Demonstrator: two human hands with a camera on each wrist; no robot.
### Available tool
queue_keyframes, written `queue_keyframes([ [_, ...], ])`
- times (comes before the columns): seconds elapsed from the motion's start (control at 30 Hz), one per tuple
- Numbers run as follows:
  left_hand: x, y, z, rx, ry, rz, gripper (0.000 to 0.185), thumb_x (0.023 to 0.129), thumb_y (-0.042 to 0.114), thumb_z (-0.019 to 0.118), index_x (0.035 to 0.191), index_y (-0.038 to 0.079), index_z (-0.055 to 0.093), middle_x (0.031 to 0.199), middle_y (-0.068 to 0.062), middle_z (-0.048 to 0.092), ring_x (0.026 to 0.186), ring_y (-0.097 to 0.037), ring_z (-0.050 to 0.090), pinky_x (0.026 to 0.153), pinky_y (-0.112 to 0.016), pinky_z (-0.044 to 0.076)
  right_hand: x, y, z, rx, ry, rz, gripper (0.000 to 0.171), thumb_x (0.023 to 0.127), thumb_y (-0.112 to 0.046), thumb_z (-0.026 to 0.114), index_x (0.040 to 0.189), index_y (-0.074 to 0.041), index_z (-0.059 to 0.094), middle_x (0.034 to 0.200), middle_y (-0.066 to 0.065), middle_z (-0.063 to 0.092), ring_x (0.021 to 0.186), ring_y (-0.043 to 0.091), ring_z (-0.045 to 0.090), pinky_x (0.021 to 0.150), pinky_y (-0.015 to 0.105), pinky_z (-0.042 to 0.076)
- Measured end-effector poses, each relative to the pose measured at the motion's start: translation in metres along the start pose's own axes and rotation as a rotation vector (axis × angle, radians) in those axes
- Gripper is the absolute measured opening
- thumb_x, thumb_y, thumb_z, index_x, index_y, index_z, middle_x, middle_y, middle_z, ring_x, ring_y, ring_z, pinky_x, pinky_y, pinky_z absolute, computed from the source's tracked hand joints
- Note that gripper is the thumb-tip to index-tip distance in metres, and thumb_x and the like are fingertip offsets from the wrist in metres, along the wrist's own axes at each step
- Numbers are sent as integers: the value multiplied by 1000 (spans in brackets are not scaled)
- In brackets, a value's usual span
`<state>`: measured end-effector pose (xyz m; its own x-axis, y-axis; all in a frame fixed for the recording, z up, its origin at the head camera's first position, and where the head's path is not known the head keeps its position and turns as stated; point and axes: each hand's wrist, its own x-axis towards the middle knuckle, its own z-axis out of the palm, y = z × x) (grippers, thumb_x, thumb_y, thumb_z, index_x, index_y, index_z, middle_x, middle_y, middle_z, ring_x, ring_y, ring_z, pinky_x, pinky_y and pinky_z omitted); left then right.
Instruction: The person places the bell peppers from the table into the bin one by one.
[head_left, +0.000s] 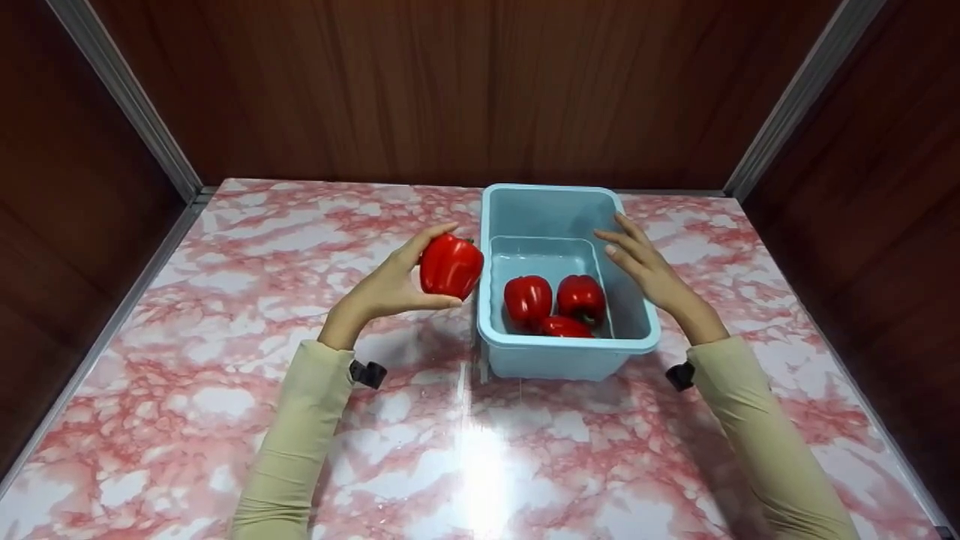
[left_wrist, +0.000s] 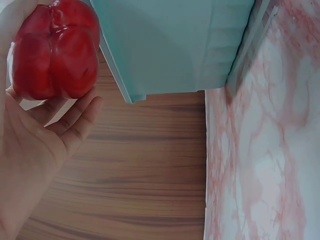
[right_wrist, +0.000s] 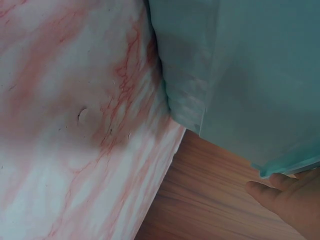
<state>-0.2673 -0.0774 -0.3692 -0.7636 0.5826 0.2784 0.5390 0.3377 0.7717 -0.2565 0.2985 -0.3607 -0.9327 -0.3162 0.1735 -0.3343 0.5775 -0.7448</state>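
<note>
My left hand (head_left: 390,289) grips a red bell pepper (head_left: 450,265) just left of a light blue plastic bin (head_left: 570,352), above the table. The left wrist view shows the same pepper (left_wrist: 52,52) resting against my palm and fingers (left_wrist: 75,122), with the bin's outer wall (left_wrist: 175,45) beside it. Three more red peppers (head_left: 555,301) lie in the bin's near end. My right hand (head_left: 649,266) is open, fingers straight, resting along the bin's right rim. In the right wrist view a fingertip (right_wrist: 272,195) shows under the bin's rim (right_wrist: 285,167).
The bin stands on a pink-and-white marble-patterned tabletop (head_left: 225,360). Dark wood panels (head_left: 450,82) with metal corner strips wall in the back and both sides. Beige sleeves cover both forearms.
</note>
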Motion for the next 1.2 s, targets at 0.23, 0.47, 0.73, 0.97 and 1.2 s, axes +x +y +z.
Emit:
queue_keyframes([
  [0.23,9,-21,3,4,26,38,89,67,37,81,139,41,28,134,7,44,117,-12,46,90,-36,49,1,0,-1,-2,6,0,42,98,-19,43,135,2,44,153,20,6,140,39,2,107,65,7],
  [0.47,6,-1,2,2,42,48,88,68,35,81,140,35,30,135,3,44,117,-14,47,91,-36,49,3,6,0,1,-1,1,43,98,-20,42,136,0,43,154,19,5,141,38,1,107,65,7],
  [0.73,1,24,-2,8,11,19,88,71,25,80,143,19,29,137,-5,43,120,-16,45,93,-35,47,12,40,2,-15,14,-1,44,98,-31,43,137,-10,46,156,8,6,142,30,2,108,63,8],
  [0.97,4,27,-2,5,8,29,89,71,25,80,142,20,28,135,-6,45,117,-19,47,92,-37,48,4,11,0,-3,5,5,43,98,-22,42,136,-2,44,154,17,6,141,37,2,106,65,7],
  [1.2,5,32,-1,-2,2,48,88,71,22,80,142,17,29,136,-6,43,118,-17,47,93,-36,47,4,9,0,0,3,12,44,98,-22,42,137,-1,43,154,18,5,141,38,2,106,66,7],
])
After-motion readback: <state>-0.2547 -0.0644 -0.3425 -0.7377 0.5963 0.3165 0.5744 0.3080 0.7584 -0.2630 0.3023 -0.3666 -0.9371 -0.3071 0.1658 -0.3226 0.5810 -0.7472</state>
